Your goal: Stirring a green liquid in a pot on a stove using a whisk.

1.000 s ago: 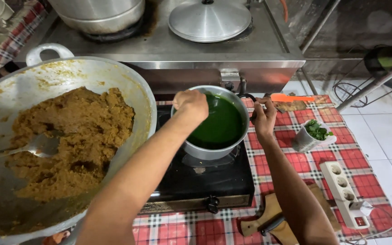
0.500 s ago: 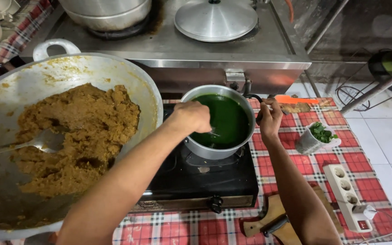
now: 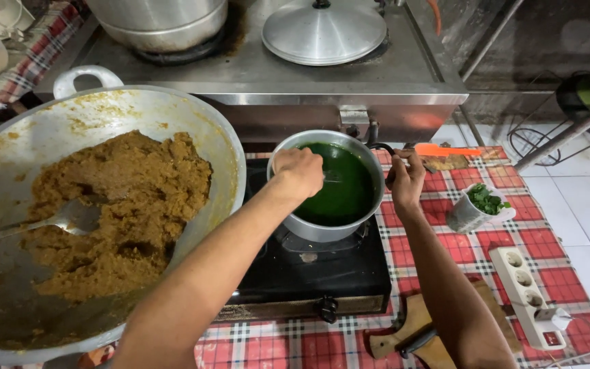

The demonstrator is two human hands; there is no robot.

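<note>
Presently: small metal pot of dark green liquid on the black single-burner stove. Left hand, fingers closed on a thin utensil dipped in, apparently stirring; right hand grips the pot's handle. Next move likely calls for a firm hold on the handle.

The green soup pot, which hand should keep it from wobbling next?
The right hand, probably: it already grips the pot's dark handle. The left hand is over the green liquid, holding a utensil dipped in it.
</note>
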